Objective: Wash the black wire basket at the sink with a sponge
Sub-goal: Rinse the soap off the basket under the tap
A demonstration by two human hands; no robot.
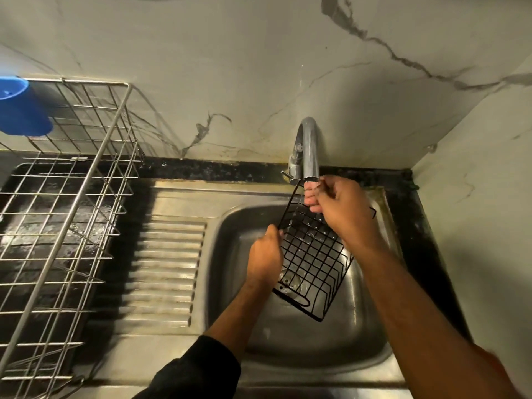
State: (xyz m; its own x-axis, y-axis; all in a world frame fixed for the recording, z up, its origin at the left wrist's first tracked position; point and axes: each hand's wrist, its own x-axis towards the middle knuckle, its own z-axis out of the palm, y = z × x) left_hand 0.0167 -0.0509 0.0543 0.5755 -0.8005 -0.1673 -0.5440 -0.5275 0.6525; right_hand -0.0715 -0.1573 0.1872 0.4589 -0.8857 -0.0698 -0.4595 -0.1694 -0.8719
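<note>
The black wire basket (313, 254) hangs tilted over the steel sink (288, 349), its top end just under the tap spout (309, 151). My left hand (266, 254) grips the basket's left edge. My right hand (342, 208) holds the top rim right below the spout, fingers curled round the wire. No sponge is visible. The sink drain shows through the basket's lower mesh.
A ribbed steel drainboard (167, 272) lies left of the bowl. Further left a large metal wire dish rack (72, 197) stands on the dark counter, with a blue plastic cup (20, 108) at its far corner. Marble walls close in behind and at the right.
</note>
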